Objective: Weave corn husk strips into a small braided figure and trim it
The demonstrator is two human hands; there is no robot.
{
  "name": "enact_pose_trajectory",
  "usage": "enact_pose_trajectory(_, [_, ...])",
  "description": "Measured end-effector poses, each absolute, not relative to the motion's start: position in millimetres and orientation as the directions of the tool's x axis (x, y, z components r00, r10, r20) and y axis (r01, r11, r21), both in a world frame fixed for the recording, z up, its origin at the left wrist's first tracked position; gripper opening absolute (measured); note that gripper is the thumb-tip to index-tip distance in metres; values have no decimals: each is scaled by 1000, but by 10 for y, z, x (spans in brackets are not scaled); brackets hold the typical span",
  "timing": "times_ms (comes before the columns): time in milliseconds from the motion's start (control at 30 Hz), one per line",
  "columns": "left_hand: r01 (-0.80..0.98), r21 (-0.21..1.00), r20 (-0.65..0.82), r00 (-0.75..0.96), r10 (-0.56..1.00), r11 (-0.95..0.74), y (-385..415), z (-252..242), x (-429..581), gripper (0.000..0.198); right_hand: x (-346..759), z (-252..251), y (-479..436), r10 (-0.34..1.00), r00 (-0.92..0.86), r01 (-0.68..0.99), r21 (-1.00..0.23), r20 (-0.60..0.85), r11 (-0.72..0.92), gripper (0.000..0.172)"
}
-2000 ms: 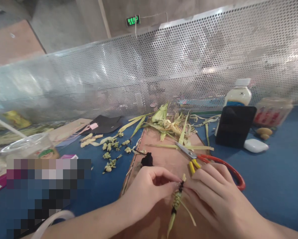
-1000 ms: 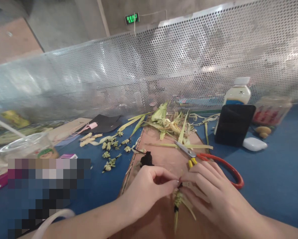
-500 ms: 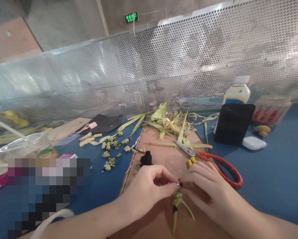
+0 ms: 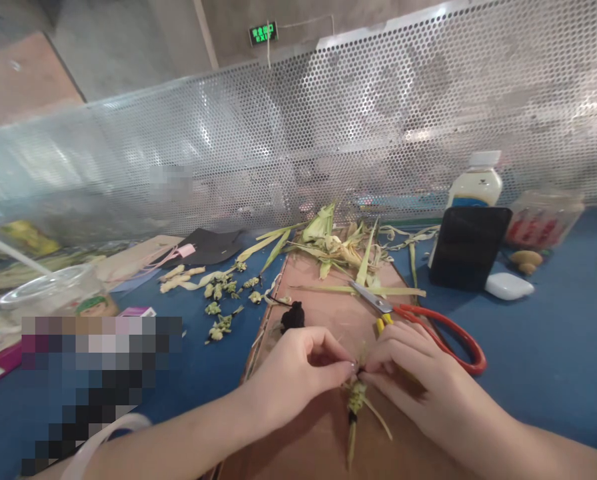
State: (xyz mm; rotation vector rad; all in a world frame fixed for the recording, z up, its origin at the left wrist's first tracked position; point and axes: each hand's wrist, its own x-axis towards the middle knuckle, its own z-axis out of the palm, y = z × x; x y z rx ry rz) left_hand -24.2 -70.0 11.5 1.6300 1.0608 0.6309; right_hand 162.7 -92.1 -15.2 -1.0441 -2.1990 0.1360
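A small knotted piece of pale green husk hangs below my fingertips, tied with a black band near its lower end. Loose husk ends stick out from it. Thumb and fingers of my left hand are pinched at its upper end. From the other side, my right hand pinches the same end; something dark shows between the fingertips, mostly hidden. A ball of black thread lies just beyond my left hand. Red-handled scissors lie beyond my right hand, with a small yellow-handled tool by its knuckles.
A cardboard sheet lies under my hands, with dry husks heaped at its far end. Several knotted husk pieces lie left. A black phone, bottle and white case stand right; a plastic cup is far left.
My left fingertips have drawn slightly left, and my right hand has shifted a little. The husk piece has turned slightly between them.
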Motion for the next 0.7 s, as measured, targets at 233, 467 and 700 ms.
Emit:
enact_pose_trajectory(233, [307,951,-126,456,881,-23,-689,81,-240,10,1635,-179,-917,732,-440,671,-351,521,653,11])
enact_pose_trajectory(467, [320,947,-146,455,879,-8,-702,120,-232,10,1637,-165,-907,710,-459,610,-391,534,689,11])
enact_pose_trajectory(700, [353,931,-83,454,887,-93,-675,102,-239,10,1626,-143,-911,776,-402,595,-505,487,625,14])
